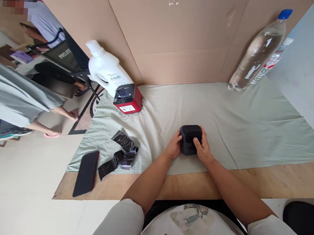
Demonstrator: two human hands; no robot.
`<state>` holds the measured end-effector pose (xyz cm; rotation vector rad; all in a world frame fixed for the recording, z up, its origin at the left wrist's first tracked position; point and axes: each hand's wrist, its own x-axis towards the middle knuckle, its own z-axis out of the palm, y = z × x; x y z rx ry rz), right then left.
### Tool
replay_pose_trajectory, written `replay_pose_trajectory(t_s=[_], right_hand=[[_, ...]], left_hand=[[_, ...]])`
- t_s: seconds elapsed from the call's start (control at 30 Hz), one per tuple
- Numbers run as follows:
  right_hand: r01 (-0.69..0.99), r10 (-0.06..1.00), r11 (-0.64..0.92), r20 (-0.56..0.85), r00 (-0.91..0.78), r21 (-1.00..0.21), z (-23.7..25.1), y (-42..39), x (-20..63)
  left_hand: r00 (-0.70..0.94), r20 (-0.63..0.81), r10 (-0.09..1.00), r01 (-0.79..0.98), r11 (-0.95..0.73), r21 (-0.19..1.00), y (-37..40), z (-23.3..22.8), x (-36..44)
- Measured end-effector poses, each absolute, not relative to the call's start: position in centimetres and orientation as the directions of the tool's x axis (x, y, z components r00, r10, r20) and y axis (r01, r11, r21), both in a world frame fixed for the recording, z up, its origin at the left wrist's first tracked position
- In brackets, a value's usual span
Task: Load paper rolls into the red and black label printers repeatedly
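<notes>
Pale green cloth [226, 118] over a wooden desk [275, 179], cardboard behind. Both hands — left hand [173, 147], right hand [203, 148] — clasp a dark cube-shaped box [190, 135], no clear long axis, well right of the black phone [86, 172].

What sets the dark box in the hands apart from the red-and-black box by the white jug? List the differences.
The dark box is one dark colour all over; the red box has red sides, a black top and a white label. The dark box is gripped by the left hand and right hand; the red box stands untouched against the white jug. The dark box sits near the table's front edge, the red box farther back. Both rest on the green cloth.
</notes>
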<state>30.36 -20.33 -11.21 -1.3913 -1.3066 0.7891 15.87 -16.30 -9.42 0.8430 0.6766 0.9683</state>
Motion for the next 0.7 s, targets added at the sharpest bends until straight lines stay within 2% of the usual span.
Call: replay_pose_trajectory(t_s=[0.3,0.53,0.7], right_hand=[[0.276,0.983,0.071,0.114,0.145,-0.959,-11.4,-20.1,30.9],[0.071,0.997,0.076,0.074,-0.029,-0.995,-10.9,-19.8,32.0],[0.103,0.995,0.092,0.094,0.020,-0.990,-10.6,-19.8,32.1]], left_hand=[[0.316,-0.219,0.923,-0.422,0.344,0.839,-16.0,-11.4,15.8],[0.266,-0.152,0.952,-0.372,0.247,0.895,-16.2,-12.0,15.8],[0.207,-0.072,0.976,-0.314,0.136,0.940,-16.1,-12.4,15.6]])
